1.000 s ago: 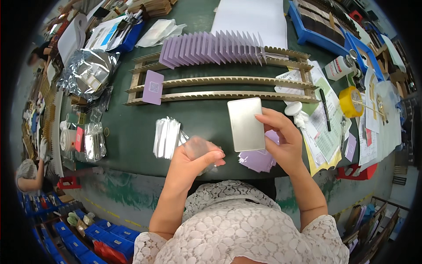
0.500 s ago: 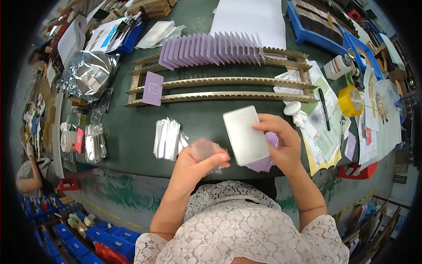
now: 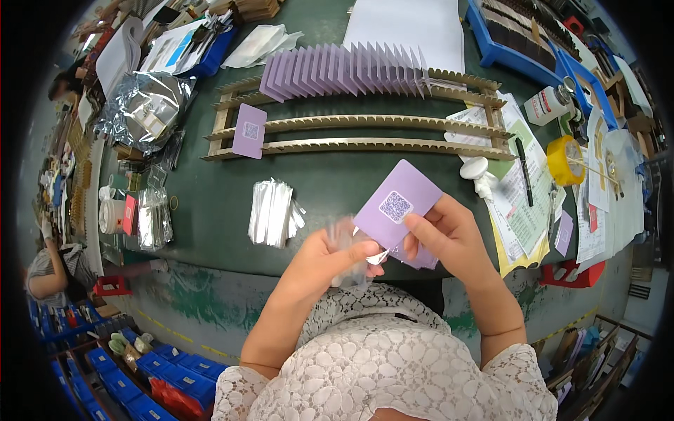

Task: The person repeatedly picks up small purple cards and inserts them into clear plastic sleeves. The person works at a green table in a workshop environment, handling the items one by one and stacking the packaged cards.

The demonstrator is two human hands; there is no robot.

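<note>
My right hand (image 3: 456,242) pinches a purple card (image 3: 408,181) with a square printed code facing up, its thumb on the lower right part. In my left hand (image 3: 312,263) is a thin clear plastic sleeve (image 3: 346,242), blurred in part, close to the card's lower left corner; whether the card has entered it, I cannot tell. More purple cards (image 3: 423,259) lie beneath, partly hidden. A pile of clear sleeves (image 3: 270,214) lies left of my hands. Beyond stands a notched rack (image 3: 365,146), with a row of upright purple cards (image 3: 337,70) at its back and one card (image 3: 249,132) at its front left.
To the right are a white figurine (image 3: 477,175), a black pen (image 3: 524,172) on papers, yellow tape (image 3: 564,160) and a white bottle (image 3: 547,105). Blue trays (image 3: 484,45) stand at the far right. A silvery plastic bag (image 3: 144,112) lies at the left.
My right hand has turned the card from its pale side to its purple coded side. My left hand has moved right with the sleeve, closer to the card.
</note>
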